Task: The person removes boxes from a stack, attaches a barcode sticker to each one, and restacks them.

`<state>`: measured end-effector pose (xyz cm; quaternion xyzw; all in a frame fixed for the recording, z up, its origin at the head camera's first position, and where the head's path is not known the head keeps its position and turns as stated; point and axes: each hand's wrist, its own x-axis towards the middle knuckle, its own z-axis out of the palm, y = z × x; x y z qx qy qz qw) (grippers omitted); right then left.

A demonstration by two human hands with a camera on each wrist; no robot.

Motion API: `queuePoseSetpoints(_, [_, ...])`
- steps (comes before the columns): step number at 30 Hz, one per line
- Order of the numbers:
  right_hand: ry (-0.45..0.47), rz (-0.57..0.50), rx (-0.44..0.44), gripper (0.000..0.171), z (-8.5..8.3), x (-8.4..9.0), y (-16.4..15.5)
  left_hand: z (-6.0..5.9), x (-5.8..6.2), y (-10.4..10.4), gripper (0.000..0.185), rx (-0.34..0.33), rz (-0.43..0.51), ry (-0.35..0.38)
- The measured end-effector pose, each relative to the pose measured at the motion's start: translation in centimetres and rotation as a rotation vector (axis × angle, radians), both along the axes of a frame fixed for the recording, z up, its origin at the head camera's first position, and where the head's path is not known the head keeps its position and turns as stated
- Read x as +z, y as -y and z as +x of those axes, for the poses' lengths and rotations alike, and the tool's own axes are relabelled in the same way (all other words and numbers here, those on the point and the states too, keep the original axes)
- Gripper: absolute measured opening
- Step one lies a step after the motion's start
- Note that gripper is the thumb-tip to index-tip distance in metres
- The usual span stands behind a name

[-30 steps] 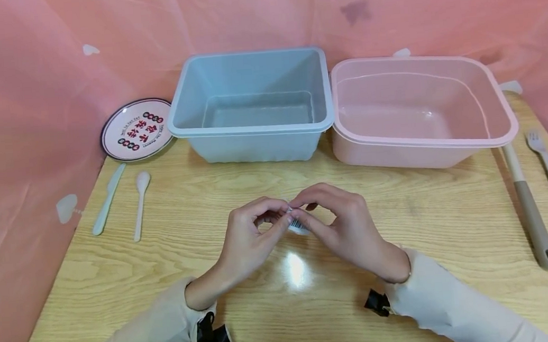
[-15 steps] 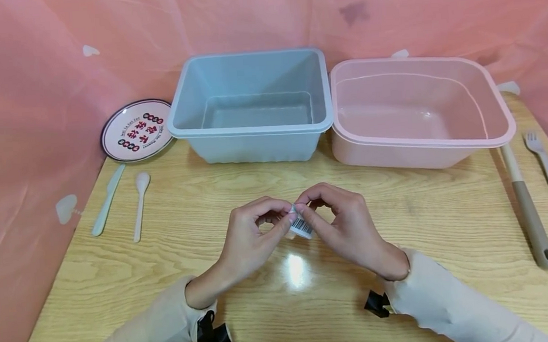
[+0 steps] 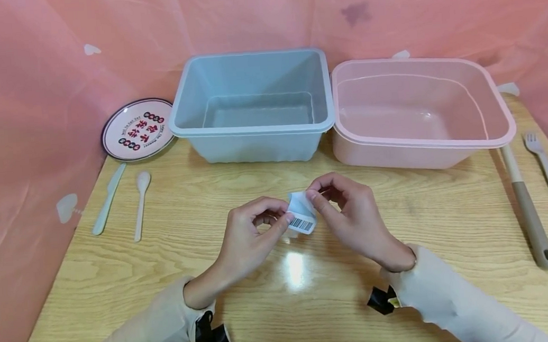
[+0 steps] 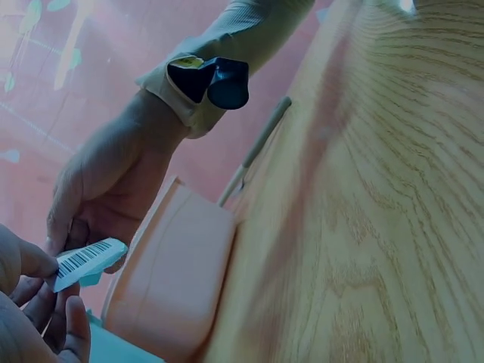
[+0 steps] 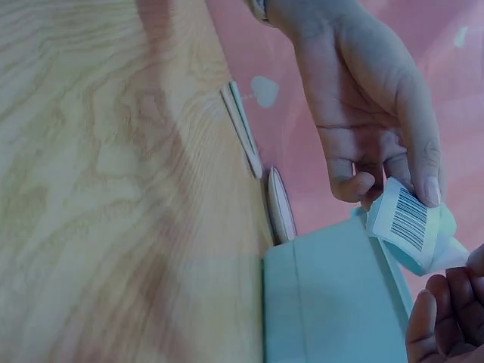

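Between my hands, above the table, is a small white label (image 3: 301, 223) with a black barcode, creased and partly folded. My left hand (image 3: 250, 236) pinches its left side between thumb and fingers. In the head view, the thumb and forefinger of my right hand (image 3: 353, 218) pinch the upper right corner. The right wrist view shows the barcode side of the label (image 5: 408, 219) under the left thumb, with its narrow end drawn toward the right fingers. Part of the label is hidden by fingers, and whether it is one layer or two I cannot tell.
A grey-blue basin (image 3: 255, 147) and a pink basin (image 3: 392, 155) stand at the back. To the left lie a patterned plate (image 3: 130, 125), a pale green knife (image 3: 109, 199) and a white spoon (image 3: 140, 204). At right are a long-handled utensil (image 3: 531, 216) and a fork (image 3: 546, 165).
The right hand has moved slightly right and away from the left hand, drawing up a corner of the label. More of the label now shows between the hands, while the left hand has stayed put.
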<state>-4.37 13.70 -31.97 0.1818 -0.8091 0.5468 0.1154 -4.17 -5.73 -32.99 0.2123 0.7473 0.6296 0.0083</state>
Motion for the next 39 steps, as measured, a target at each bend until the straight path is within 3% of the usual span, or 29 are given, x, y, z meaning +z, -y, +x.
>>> queuePoseSetpoints(7, [0.205,-0.069,-0.046,0.007,-0.2,0.2,-0.5,0.0,-0.1,-0.1,0.009,-0.009,0.005,0.035])
queuePoseSetpoints(23, [0.205,-0.154,-0.218,0.008,-0.8,-0.3,-1.2,0.2,-0.8,0.5,0.008,-0.014,-0.008,0.150])
queuePoseSetpoints(39, [0.236,-0.166,-0.268,0.013,-1.1,-0.6,-1.8,1.0,-3.8,0.8,0.009,0.033,-0.125,0.312])
